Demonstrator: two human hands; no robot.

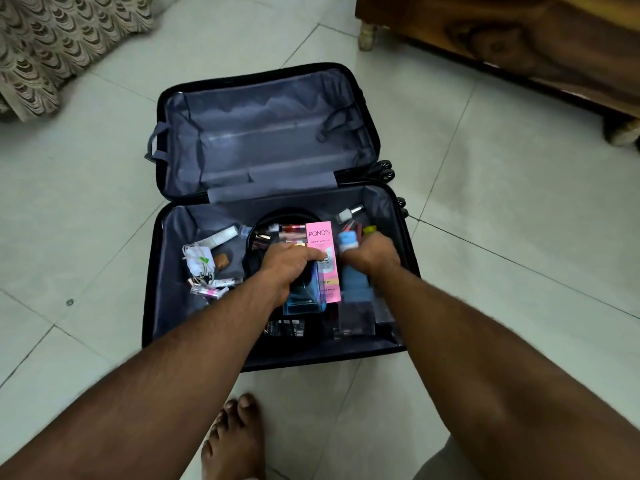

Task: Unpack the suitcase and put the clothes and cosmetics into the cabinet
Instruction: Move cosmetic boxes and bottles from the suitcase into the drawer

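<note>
A black suitcase (162, 258) lies open on the tiled floor, its far half holding only grey lining. The near half holds cosmetics. My left hand (287, 265) grips a blue perfume box (304, 301) together with a pink Pond's carton (320, 237). My right hand (372, 254) is curled round a bottle with a blue and white cap (347, 241). A black pouch (277, 220) with lipsticks lies behind my left hand. Clear boxes (356, 317) sit near the front wall under my right forearm.
A white charger with cable (199, 261), small tubes (207, 291) and a nail polish bottle (348, 213) lie loose in the case. A wooden furniture piece (519, 39) on short legs stands at the back right. Patterned fabric (52, 39) hangs at the back left. My bare foot (235, 441) is below.
</note>
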